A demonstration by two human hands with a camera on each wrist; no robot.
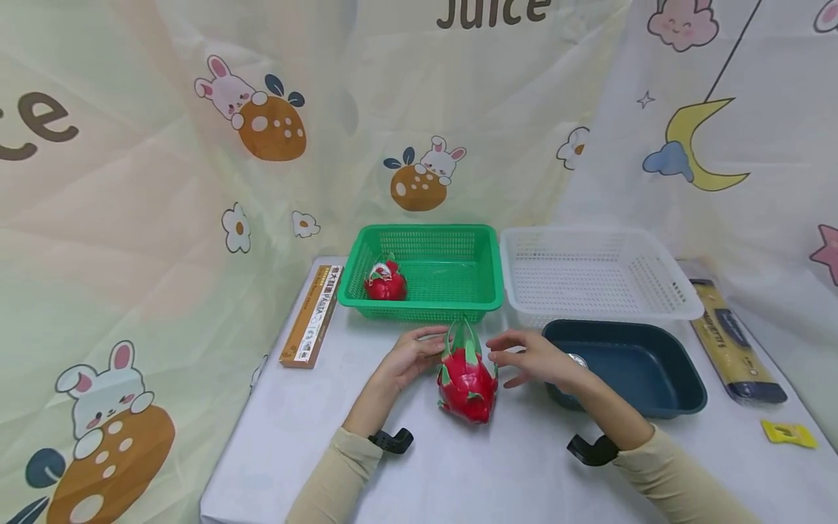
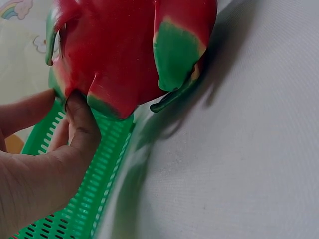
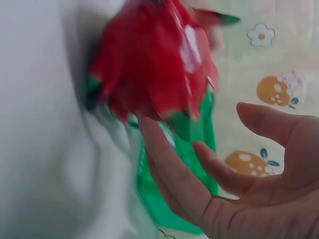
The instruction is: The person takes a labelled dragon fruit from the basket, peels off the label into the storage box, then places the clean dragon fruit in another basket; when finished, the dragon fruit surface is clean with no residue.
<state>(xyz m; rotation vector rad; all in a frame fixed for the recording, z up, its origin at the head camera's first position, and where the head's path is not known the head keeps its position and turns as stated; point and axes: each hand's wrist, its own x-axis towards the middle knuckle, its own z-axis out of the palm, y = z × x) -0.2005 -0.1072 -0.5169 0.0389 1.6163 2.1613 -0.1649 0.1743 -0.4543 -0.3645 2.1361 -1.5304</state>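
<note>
A red dragon fruit (image 1: 468, 386) with green-tipped scales and long green leaves stands between both hands above the white-covered table; whether it touches the cloth is hard to tell. My left hand (image 1: 409, 358) pinches a scale on its left side between thumb and finger, seen closer in the left wrist view at the hand (image 2: 55, 159). On the other side, my right hand (image 1: 533, 358) spreads its fingers. One fingertip (image 3: 149, 127) reaches the fruit's edge in the right wrist view, while the thumb stays apart. That view is blurred.
Behind stand a green basket (image 1: 419, 311) holding a smaller red dragon fruit (image 1: 386, 282) and a white basket (image 1: 602, 316). A dark blue basin (image 1: 628, 400) sits by the right forearm. Pasta boxes (image 1: 311, 316), spaghetti packs (image 1: 736, 342) and a yellow packet (image 1: 788, 434) lie at the sides.
</note>
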